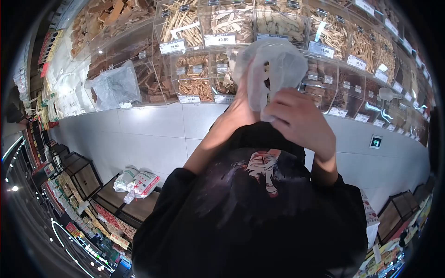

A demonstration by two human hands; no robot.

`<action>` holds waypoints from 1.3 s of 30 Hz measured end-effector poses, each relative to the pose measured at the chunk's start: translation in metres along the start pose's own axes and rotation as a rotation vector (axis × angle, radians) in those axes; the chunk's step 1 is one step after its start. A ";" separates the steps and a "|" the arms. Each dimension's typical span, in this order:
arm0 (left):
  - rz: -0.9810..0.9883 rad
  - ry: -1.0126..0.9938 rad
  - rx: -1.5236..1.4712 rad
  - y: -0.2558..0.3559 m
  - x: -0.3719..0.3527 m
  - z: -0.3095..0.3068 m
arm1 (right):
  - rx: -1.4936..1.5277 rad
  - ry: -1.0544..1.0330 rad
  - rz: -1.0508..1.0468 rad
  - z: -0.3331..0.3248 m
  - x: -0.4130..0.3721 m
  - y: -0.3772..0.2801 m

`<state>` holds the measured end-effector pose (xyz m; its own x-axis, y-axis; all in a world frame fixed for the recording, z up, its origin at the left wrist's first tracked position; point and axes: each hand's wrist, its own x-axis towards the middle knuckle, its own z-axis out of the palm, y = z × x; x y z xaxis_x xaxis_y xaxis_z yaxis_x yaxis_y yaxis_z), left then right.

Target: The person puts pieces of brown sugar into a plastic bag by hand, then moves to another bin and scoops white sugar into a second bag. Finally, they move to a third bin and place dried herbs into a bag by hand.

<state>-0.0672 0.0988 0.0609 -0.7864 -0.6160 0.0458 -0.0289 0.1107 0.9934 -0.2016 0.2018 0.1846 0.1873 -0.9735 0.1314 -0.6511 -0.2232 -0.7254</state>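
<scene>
The plastic bag (pixel 282 62) is up in front of our chest, just before the rows of clear bins (pixel 168 81), with both our hands on it. Our right hand (pixel 299 116) has a narrow grip, fingertips pinched on the bag's near edge. Our left hand (pixel 241 106) reaches up behind or into the plastic, which covers its fingers, so we cannot tell how wide that grip is. As for progress, the bag is in hand and its folds hang loose – no knot shows. Dark pieces (pixel 267 83) show between the folds, but we cannot tell whether they lie in the bag or in a bin beyond, so how full it is stays unclear. The upper bins hold pale dried slices (pixel 232 21); a lower one holds thin brown sticks (pixel 197 86). To the left, another clear bag (pixel 116 85) lies over the bins – its contents are blurred – and a red-and-white bag (pixel 147 183) rests on a wooden tabletop (pixel 143 208).
</scene>
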 end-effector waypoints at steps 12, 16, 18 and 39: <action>-0.362 0.932 -0.490 0.033 -0.059 -0.114 | 1.000 0.221 0.439 0.021 -0.019 0.067; -0.444 0.875 -0.426 0.043 -0.109 -0.171 | 1.217 0.134 1.031 0.159 -0.031 0.129; -0.458 0.773 -0.355 0.028 -0.121 -0.181 | 1.437 0.113 1.246 0.220 -0.031 0.134; -0.791 0.265 -0.363 -0.133 -0.185 -0.186 | 0.886 0.994 0.654 0.203 0.046 0.022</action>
<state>0.1972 0.0528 -0.0598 -0.4506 -0.5719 -0.6855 -0.2680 -0.6458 0.7149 -0.0579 0.1621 0.0380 -0.7604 -0.6031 -0.2411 0.2987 0.0048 -0.9543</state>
